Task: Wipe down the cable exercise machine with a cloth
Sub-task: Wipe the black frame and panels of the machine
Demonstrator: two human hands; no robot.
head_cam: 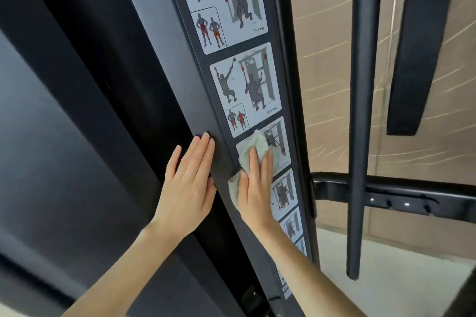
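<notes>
The cable exercise machine (154, 80) fills the head view, its black upright rising past both of your hands. By the look of it you are in the middle of the wiping step, working on the strip of exercise labels (244, 90). Your right hand (255, 188) lies flat with straight fingers and presses the cloth (251, 147) against one label; it grips nothing and only pins the cloth to the surface. The pale cloth sits under your palm and fingers, bunches out beyond your fingertips and shows again at the thumb side of the hand. Your left hand (188, 180) is just beside it, also flat and holding nothing, with its fingers together on the plain black face of the upright, apparently as a brace. More labels lie above your right fingertips and below your wrist. The next move, I judge, calls for sliding the cloth along the strip with even pressure, palm flat so the cloth does not slip out from under it. Well apart to the right of that hand hangs a black bar (360, 110).
</notes>
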